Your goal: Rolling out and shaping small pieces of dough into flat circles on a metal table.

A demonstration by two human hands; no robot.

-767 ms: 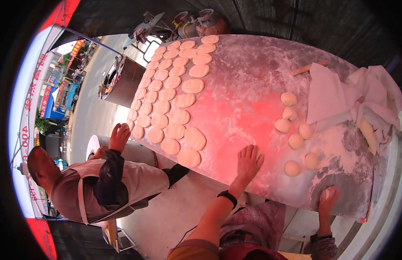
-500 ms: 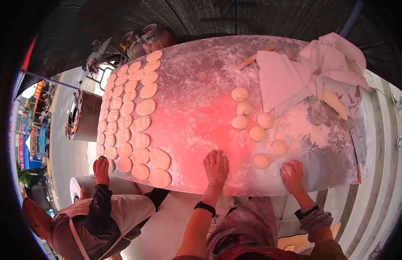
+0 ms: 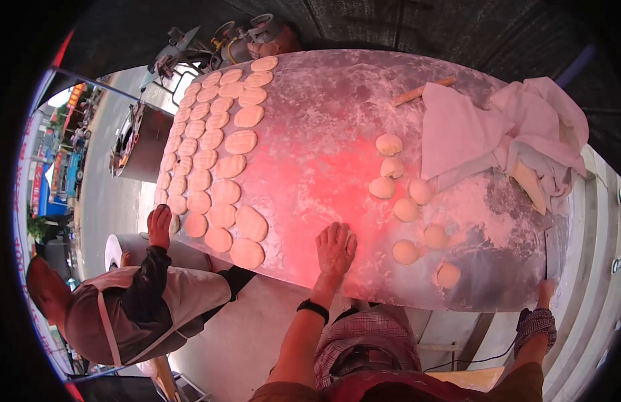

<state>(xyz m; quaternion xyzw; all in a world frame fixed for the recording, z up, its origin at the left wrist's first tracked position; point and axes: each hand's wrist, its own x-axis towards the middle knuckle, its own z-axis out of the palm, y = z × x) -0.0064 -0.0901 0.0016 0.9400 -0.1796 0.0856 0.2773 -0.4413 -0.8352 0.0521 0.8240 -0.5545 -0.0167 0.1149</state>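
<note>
My left hand [image 3: 336, 250] is curled palm down on the floury table, near its front edge. A pale edge of a dough ball [image 3: 351, 233] shows beside its thumb. Far to the right, my right hand [image 3: 546, 292] reaches the near end of a long flat grey tool [image 3: 556, 246] along the table's right edge; its fingers are too small and blurred to read. Between my hands lies a single dough ball [image 3: 447, 275], touched by neither. Several more dough balls [image 3: 406, 210] sit behind it.
Flattened dough pieces [image 3: 222, 216] lie in rows on the left of the metal table [image 3: 304, 100]. Crumpled cloth [image 3: 464, 134] and a wooden rolling pin [image 3: 424, 91] lie at the back right. A co-worker [image 3: 123, 301] stands at the left, one hand [image 3: 159, 226] by the table edge.
My right hand has let go of a dough ball and moved right to the table's edge. My left hand stays in about the same place while the view has shifted.
</note>
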